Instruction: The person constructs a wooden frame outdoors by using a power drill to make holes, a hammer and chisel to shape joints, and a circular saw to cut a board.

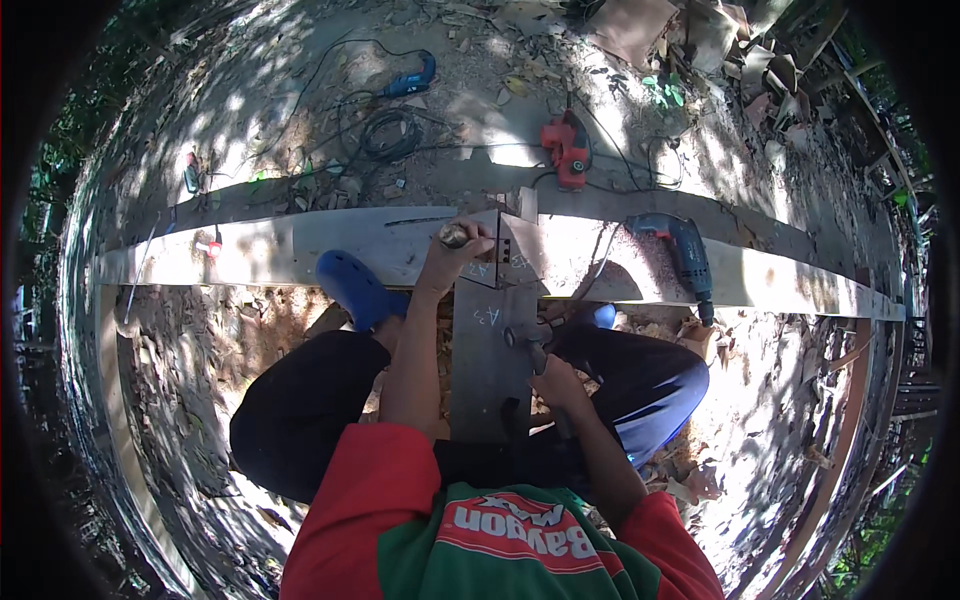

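My left hand [462, 262] is closed round the handle of a chisel [453, 236], whose round butt end faces up; its blade is hidden below the fist. That hand rests over the pale wooden beam [350, 240], beside a dark joint line with small dark holes. My right hand [562, 388] grips a hammer [526, 335] by its handle, the head held above a grey board [480, 350]. This board runs from between my legs up to the beam and bears chalk marks.
A power drill [680, 250] lies on the beam at right. Beyond the beam are a red power tool [567, 150], a blue corded tool [410, 78] and a coiled cable [390, 135]. A small red-and-white item [210, 248] sits on the beam's left. Wood scraps [770, 75] lie far right.
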### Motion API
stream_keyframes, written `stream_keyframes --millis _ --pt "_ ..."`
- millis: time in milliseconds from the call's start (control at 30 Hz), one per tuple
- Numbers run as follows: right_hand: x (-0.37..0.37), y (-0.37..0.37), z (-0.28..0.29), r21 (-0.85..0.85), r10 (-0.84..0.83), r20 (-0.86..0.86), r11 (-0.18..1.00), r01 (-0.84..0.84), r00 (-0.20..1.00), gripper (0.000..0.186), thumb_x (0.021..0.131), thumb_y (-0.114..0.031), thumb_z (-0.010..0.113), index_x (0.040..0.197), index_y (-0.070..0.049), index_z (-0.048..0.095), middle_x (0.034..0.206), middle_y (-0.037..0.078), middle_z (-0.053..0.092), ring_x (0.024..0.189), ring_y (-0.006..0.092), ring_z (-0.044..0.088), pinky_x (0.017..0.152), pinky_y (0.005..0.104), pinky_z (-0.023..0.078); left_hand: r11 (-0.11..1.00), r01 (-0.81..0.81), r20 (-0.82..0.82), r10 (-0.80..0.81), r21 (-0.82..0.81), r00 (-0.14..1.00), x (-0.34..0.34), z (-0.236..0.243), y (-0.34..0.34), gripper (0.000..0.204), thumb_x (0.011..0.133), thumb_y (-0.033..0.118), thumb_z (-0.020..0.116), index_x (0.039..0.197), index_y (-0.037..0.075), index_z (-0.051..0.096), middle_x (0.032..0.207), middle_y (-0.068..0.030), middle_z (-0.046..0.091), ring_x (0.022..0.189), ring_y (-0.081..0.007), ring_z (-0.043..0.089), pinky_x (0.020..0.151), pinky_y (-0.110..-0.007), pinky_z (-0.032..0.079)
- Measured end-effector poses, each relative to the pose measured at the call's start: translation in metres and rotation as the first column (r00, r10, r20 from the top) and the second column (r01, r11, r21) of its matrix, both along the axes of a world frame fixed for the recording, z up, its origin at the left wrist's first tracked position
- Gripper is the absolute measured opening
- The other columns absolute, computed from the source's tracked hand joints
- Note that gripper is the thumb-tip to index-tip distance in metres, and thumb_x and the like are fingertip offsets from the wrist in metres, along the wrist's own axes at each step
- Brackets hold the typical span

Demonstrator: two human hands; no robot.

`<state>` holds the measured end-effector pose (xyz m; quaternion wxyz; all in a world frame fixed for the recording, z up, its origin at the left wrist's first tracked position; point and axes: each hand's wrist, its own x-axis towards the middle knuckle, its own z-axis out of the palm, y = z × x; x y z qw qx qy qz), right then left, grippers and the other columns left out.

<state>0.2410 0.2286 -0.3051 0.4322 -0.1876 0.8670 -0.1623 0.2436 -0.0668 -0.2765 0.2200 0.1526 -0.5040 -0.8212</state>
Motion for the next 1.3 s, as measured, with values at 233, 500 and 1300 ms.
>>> stream_keyframes --millis 233,500,1300 --pt "0.005 -0.006 0.002 -0.047 0.017 -0.057 0.999 -0.019 0.998 0.049 0.072 -0.028 0.069 0.103 0.009 0.059 0.104 0.03 0.065 0.103 0.0447 0.062 0.089 0.048 0.049 0.643 -0.4 -0.148 0.626 0.653 0.766 -0.016 -0.029 -0.03 0.018 0.086 0.008 0.067 0.074 0.013 0.054 0.066 -0.0006 0.052 0.062 -0.0145 0.052 0.068 -0.033 0.047" --pt "-0.003 0.0 0.003 -0.047 -0.007 0.002 0.999 0.007 1.0 0.05 0.072 -0.029 0.068 0.104 0.009 0.06 0.104 0.03 0.065 0.103 0.0447 0.062 0.09 0.0479 0.049 0.932 -0.277 -0.224 0.329 0.235 0.917 -0.044 0.04 -0.022 0.017 0.088 0.014 0.072 0.078 0.009 0.059 0.069 0.0012 0.054 0.067 -0.0104 0.051 0.066 -0.029 0.04" --pt "0.008 0.001 -0.01 -0.04 0.008 -0.024 0.999 -0.009 1.0 0.048 0.072 -0.03 0.073 0.105 0.004 0.063 0.104 0.026 0.066 0.103 0.0431 0.063 0.089 0.0473 0.05 0.991 -0.082 0.032 0.086 -0.106 0.996 -0.043 0.017 -0.003 0.015 0.082 0.013 0.073 0.074 0.01 0.061 0.069 0.0034 0.055 0.064 -0.0061 0.049 0.061 -0.023 0.037"
